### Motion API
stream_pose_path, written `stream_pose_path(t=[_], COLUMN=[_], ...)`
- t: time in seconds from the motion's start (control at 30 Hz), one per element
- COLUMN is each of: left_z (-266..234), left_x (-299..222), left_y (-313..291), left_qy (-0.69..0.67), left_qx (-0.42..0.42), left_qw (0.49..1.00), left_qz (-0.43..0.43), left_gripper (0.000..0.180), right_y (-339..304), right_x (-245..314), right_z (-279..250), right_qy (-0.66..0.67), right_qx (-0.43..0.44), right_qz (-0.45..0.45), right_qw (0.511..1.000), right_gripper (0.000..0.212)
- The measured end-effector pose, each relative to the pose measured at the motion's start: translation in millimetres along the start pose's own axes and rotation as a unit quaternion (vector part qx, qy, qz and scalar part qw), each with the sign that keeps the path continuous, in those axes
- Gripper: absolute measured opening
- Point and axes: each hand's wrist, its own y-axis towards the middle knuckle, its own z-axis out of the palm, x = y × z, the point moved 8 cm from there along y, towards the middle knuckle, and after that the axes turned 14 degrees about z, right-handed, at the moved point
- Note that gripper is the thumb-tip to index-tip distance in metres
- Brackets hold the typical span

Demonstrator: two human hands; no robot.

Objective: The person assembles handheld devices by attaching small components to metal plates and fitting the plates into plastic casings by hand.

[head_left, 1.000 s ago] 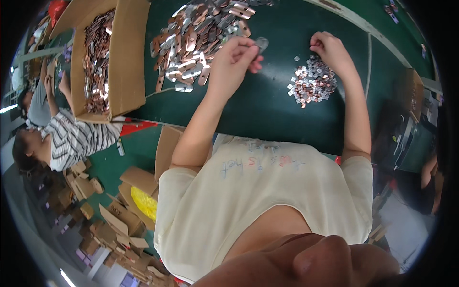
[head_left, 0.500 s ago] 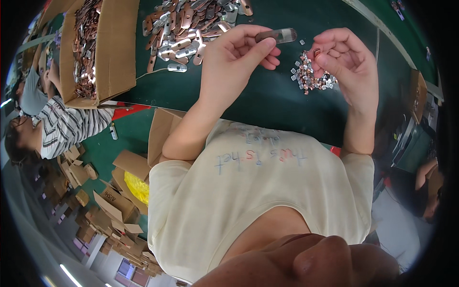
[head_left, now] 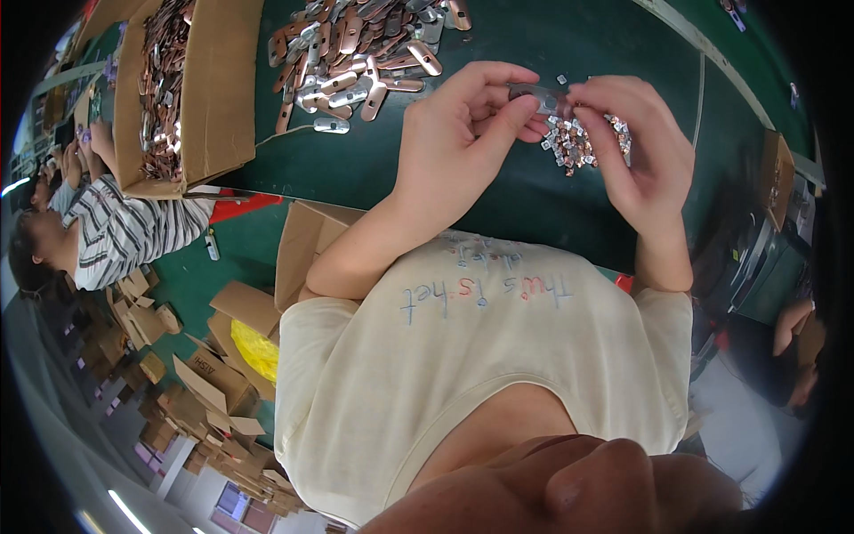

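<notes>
My left hand (head_left: pixel 471 133) is closed around one end of a flat, long metal piece with rounded ends (head_left: pixel 536 92), holding it above the green table. At the other end of that piece, my right hand (head_left: pixel 636 142) pinches with thumb and forefinger; what lies between these fingertips is hidden. Just below and between the hands is a heap of small square metal pieces (head_left: pixel 569 147), silver and copper in colour. Farther left spreads a pile of rounded long metal pieces (head_left: pixel 351 67) with small holes. One silver piece (head_left: pixel 332 125) lies apart at its near side.
A cardboard box (head_left: pixel 218 98) full of similar long pieces stands left on the green table (head_left: pixel 498 191). Open cartons (head_left: pixel 218 383), one with yellow plastic (head_left: pixel 255 350), are at lower left. A person in a striped shirt (head_left: pixel 133 231) sits left; another person (head_left: pixel 756 365) is at right.
My right hand, which held a small copper-coloured piece, has moved left to the long piece's end. My left hand has shifted slightly right and nearer, bringing the long piece with it.
</notes>
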Motion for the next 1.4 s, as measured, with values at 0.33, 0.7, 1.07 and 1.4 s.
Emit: stream_pose_path(t=[0.33, 0.7, 1.07, 1.4], left_z=[-13, -10, -38, -45], left_x=[2, -10, 18, 22], left_y=[0, -4, 16, 10], left_qy=[0.007, -0.062, -0.056, -0.029], left_qx=[-0.039, -0.006, -0.051, -0.038], left_qw=[0.999, 0.998, 0.996, 0.998], left_qz=[0.003, -0.032, -0.038, -0.038], left_gripper=[0.011, 0.017, 0.021, 0.025], right_y=[-7, -21, 49, 285], right_x=[17, 34, -23, -374], right_z=[12, 28, 4, -137], right_qy=[-0.12, -0.261, -0.117, -0.436], right_qx=[0.016, -0.011, 0.016, -0.163], right_qz=[-0.131, -0.269, -0.224, 0.341], right_qw=[0.984, 0.927, 0.967, 0.817], right_gripper=[0.029, 0.026, 0.035, 0.066])
